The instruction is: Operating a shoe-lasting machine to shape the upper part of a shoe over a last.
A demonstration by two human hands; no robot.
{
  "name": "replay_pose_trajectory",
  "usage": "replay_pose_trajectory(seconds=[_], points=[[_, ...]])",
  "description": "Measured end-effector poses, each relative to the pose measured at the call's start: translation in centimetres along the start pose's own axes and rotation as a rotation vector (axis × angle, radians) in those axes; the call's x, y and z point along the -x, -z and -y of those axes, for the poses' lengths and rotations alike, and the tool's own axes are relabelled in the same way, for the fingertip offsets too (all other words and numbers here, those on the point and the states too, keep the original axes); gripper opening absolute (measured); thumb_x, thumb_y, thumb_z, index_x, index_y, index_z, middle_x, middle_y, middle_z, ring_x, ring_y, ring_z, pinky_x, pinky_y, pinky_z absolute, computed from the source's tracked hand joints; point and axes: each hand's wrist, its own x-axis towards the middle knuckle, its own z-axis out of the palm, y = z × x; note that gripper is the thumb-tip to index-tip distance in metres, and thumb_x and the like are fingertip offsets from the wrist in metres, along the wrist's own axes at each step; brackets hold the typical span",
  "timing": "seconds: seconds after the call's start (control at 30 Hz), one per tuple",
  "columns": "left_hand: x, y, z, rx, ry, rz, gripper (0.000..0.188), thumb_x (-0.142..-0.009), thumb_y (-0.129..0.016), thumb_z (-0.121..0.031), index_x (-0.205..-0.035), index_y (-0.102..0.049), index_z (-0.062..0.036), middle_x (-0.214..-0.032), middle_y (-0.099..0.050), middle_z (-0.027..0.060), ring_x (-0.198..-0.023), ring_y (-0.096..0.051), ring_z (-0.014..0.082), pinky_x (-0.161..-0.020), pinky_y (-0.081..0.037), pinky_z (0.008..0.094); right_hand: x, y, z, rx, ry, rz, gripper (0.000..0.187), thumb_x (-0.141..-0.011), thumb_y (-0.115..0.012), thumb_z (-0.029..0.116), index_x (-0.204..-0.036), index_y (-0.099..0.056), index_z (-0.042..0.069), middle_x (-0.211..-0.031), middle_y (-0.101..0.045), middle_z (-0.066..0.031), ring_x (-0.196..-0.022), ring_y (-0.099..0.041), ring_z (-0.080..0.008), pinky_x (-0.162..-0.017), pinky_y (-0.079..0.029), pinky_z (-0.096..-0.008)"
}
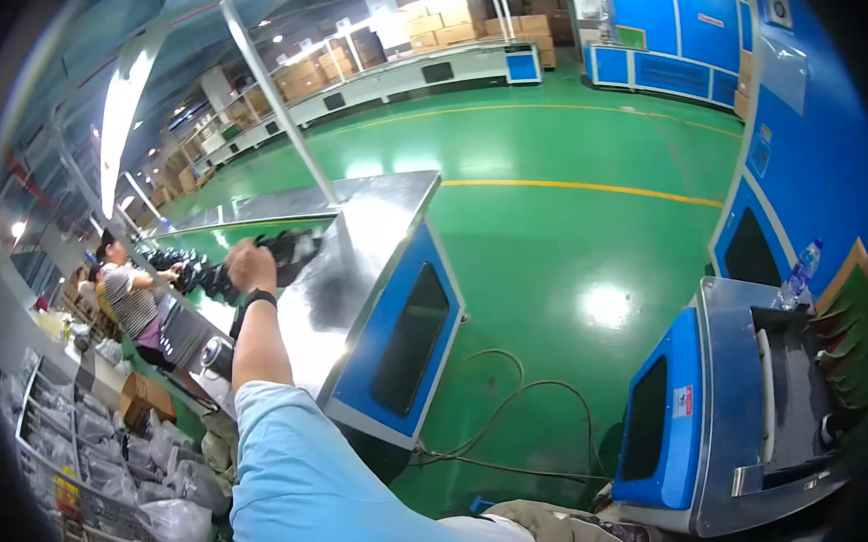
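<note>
My left hand (251, 267), with a dark band on its wrist, reaches over the metal end of a conveyor line (364, 218). Its fingers look curled and closed, though partly smeared by motion. Right beside them is a black, glossy, blurred item (294, 251) whose kind I cannot make out, and contact with it is unclear. More black pieces (184, 268) lie in a row along the line past my hand. A metal canister (217, 357) stands below my forearm. My right hand is outside the picture.
A person in a striped top (126, 292) works along the line at left. A wire cart (46, 458) holds several bagged parts. Hoses (524, 389) cross the green floor. At right stand a blue-and-metal machine (658, 426) and a plastic bottle (802, 269).
</note>
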Motion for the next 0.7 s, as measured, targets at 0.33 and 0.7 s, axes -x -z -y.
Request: replay_pose_trajectory(seconds=[0.33,0.7], points=[[24.4,7.7,-44.2,1.021,-0.994,0.436,0.031,-0.087,-0.063,-0.013,-0.116,-0.064,-0.0026,-0.118,-0.066,0.0199,-0.110,-0.062,0.0386,-0.095,-0.051,0.0445,7.8,3.2,-7.1,0.045,-0.386,-0.001,0.028,-0.098,-0.064,0.023,-0.113,-0.069,0.000,-0.100,-0.073,-0.0169,-0.093,-0.069,-0.0279,-0.081,-0.056,-0.0395],[76.3,54.4,-75.8,1.505,-1.960,1.019,0.065,-0.077,-0.075,-0.020,-0.136,-0.055,-0.0030,-0.130,-0.062,0.0247,-0.120,-0.060,0.0385,-0.101,-0.048,0.0442,10.9,2.7,-9.5,0.065,-0.720,-0.090,0.028,-0.096,-0.067,0.023,-0.109,-0.072,-0.001,-0.095,-0.074,-0.0158,-0.087,-0.069,-0.0294,-0.081,-0.055,-0.0401]])
